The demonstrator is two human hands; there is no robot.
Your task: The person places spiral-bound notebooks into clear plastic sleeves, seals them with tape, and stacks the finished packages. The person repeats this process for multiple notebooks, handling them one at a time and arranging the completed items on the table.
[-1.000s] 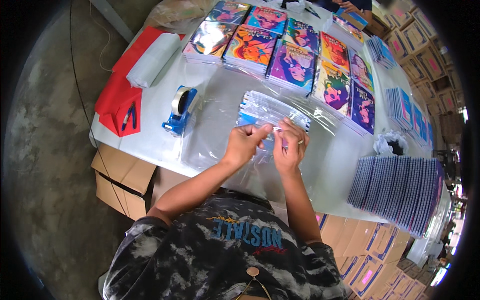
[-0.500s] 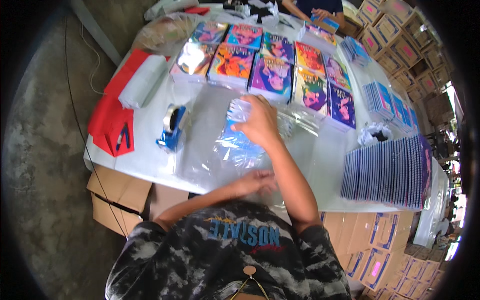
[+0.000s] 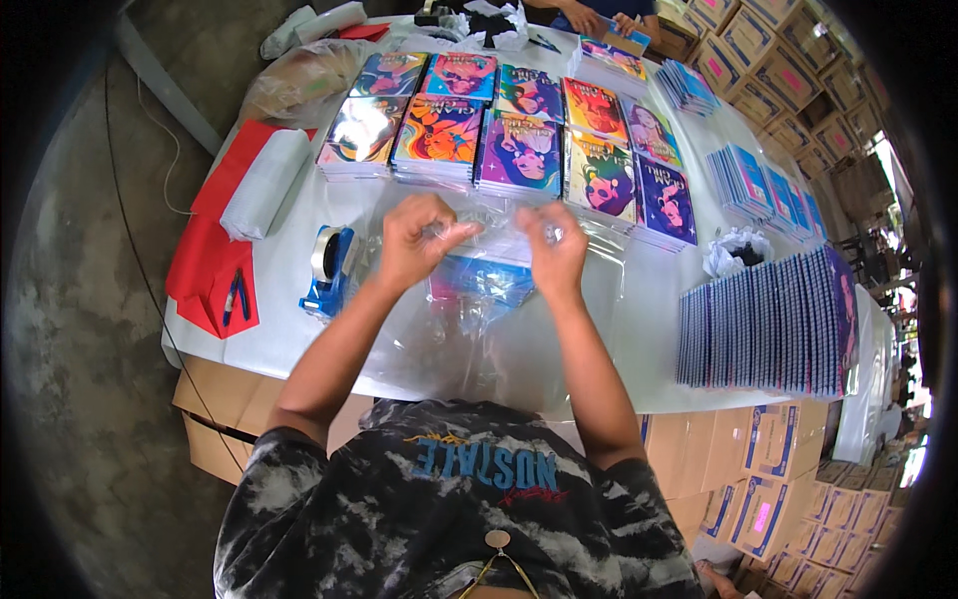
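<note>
A blue-covered stack of notebooks [image 3: 491, 283] lies in front of me inside a clear plastic bag [image 3: 469, 334]. My left hand [image 3: 417, 243] is closed, thumb against fingers, on the bag's film at the far left of the stack. Opposite it, my right hand [image 3: 557, 250] pinches the film at the far right side. Both hands are held a little above the notebooks. Beyond them stand several piles of notebooks with colourful illustrated covers [image 3: 520, 155]. A blue tape dispenser [image 3: 327, 272] sits left of the bag.
At right rises a long row of spiral notebooks [image 3: 763, 324]. Red sheets [image 3: 208, 262] with pens and a white plastic roll [image 3: 264, 185] lie at left. A co-worker's hands [image 3: 589, 20] show at the far edge. Cardboard boxes [image 3: 773, 75] are stacked beyond the table.
My right hand has left the top of the notebooks and moved to the film on the right. My left hand has come up from the near edge and now grips the film too.
</note>
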